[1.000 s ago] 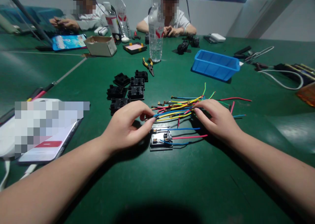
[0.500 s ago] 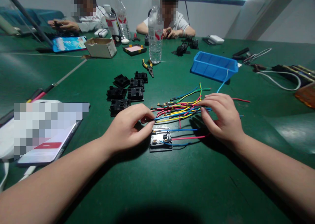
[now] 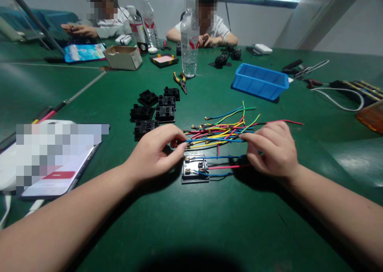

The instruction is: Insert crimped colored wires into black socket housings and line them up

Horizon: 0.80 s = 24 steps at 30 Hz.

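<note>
Working just past the wired black base (image 3: 194, 165)

Beyond it, toward 12 o'clock, a blue wire (image 3: 214, 139) is pinched thumb-to-finger by the left hand (image 3: 155, 150) at 9 and, seemingly, the right hand (image 3: 275, 148) at 3; a light pull's probably best, so the tangled wire pile (image 3: 221, 127) behind isn't dragged.

Between the 2 forearms, the near table (image 3: 197, 212) offers open room up to the black plate (image 3: 191, 165). A blue wire (image 3: 215, 139), pinched at its 2 ends, spans the gap from left hand (image 3: 157, 150) to right hand (image 3: 273, 150), with heaped wires (image 3: 223, 131) behind. Ahead of the left hand, 6 black blocks (image 3: 165, 113) obstruct. Past the heap, a lane leads between pliers (image 3: 180, 81) and blue bin (image 3: 257, 88).
</note>
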Available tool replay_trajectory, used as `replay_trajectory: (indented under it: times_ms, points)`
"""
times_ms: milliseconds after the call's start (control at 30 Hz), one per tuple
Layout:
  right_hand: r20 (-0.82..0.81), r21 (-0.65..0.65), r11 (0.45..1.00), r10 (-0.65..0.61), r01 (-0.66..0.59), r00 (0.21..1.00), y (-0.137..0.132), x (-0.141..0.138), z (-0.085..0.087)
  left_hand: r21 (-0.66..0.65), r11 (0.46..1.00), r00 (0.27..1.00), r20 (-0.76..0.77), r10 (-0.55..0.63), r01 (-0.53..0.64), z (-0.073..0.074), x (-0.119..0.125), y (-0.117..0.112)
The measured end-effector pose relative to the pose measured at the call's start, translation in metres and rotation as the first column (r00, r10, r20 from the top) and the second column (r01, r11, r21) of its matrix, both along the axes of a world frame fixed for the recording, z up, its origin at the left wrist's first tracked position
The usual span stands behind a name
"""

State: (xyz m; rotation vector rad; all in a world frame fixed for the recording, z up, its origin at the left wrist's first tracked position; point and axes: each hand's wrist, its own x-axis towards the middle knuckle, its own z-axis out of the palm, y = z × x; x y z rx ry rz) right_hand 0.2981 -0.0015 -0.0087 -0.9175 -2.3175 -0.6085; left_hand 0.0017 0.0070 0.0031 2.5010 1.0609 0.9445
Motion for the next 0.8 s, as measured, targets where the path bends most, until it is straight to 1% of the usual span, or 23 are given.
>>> replay_trajectory:
  times_ms: [67, 133, 200, 233, 367, 400, 533, 633, 700, 800]
  points:
    - [-0.002, -0.03, 0.999, 0.015, -0.015, 1.0, 0.0002, 0.0, -0.0011, 0.003, 1.0, 1.0, -0.002, 0.009, -0.009, -0.0004, -0.0001, 0.0005]
    - [-0.003, -0.078, 0.997, -0.015, 0.015, 1.0, -0.0002, 0.0003, -0.0024, 0.009, 1.0, 1.0, -0.007, 0.017, -0.017, -0.0006, 0.0001, 0.0007]
    - [0.015, -0.093, 0.995, -0.044, 0.045, 0.999, -0.0011, 0.0007, -0.0029, 0.014, 1.0, 1.0, -0.017, 0.025, -0.025, -0.0005, 0.0006, 0.0007]
    - [0.025, -0.073, 0.996, -0.046, 0.048, 0.999, -0.0017, 0.0008, -0.0026, 0.015, 1.0, 0.999, -0.021, 0.027, -0.026, -0.0004, 0.0008, 0.0007]
    - [0.064, 0.072, 0.997, -0.012, 0.008, 0.998, -0.0035, -0.0003, 0.0009, 0.0, 0.999, 0.999, -0.03, 0.035, -0.035, 0.0002, 0.001, 0.0009]
    - [0.075, 0.087, 0.996, -0.017, 0.011, 0.997, -0.0037, -0.0009, 0.0017, -0.007, 0.999, 0.999, -0.033, 0.037, -0.037, 0.0001, 0.0009, 0.0011]
    - [0.099, 0.047, 0.996, -0.082, 0.077, 0.992, -0.0026, -0.0025, 0.0023, -0.019, 0.999, 0.999, -0.039, 0.036, -0.037, -0.0006, 0.0005, 0.0018]
    - [0.098, 0.013, 0.998, -0.07, 0.069, 0.993, -0.0016, -0.0025, 0.0011, -0.01, 0.999, 0.998, -0.053, 0.036, -0.037, -0.0008, 0.0007, 0.0019]
    - [0.093, 0.014, 0.998, -0.059, 0.058, 0.994, -0.0021, -0.0029, 0.001, -0.008, 1.0, 0.998, -0.057, 0.029, -0.029, -0.0008, 0.0009, 0.0019]
    - [0.091, 0.017, 0.994, -0.109, 0.108, 0.99, -0.0052, -0.0051, 0.0019, -0.011, 1.0, 0.998, -0.056, 0.017, -0.018, -0.0009, 0.0008, 0.002]
